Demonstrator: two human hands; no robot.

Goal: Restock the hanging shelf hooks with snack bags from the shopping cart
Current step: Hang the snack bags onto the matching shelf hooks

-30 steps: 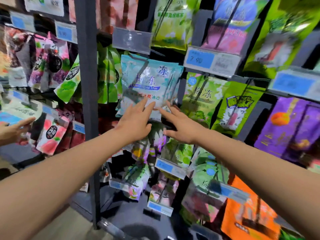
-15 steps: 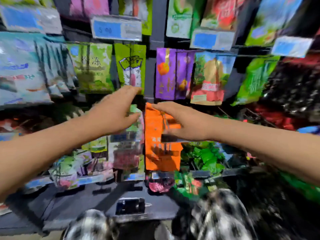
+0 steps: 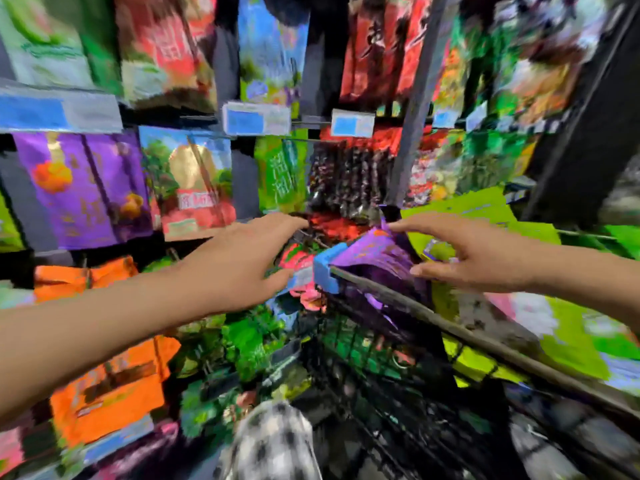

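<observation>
Status: between bags, reaching for the next pick, as I read it; nothing in either hand.

Left hand (image 3: pixel 239 261): grip wide, fingers straight, empty; hovers just beside the blue corner (image 3: pixel 325 273) of the cart (image 3: pixel 450 325).

Right hand (image 3: pixel 481 258): grip wide, fingers spread, thumb apart; over the cart, index tip at the top edge of a purple bag (image 3: pixel 370 252); touching or just short of it, cannot tell, too much blur.

Purple bag: in the cart, at the near corner, standing tilted against the rim; green bags (image 3: pixel 478 211) lie behind it in the cart; more packs show through the wire lower down.

Shelf (image 3: pixel 410 140): rows look well filled; hanging purple packs (image 3: pixel 79 188) upper left, orange packs (image 3: pixel 107 386) lower left, price tags (image 3: pixel 256 119) along the rails; blur hides whether any slot is empty.

Progress: cannot count what has gone up; the cart holds plenty, so a good share of the job is left; next up is closing on the purple bag, lifting it clear of the rim, and matching it to the purple row on the left.
</observation>
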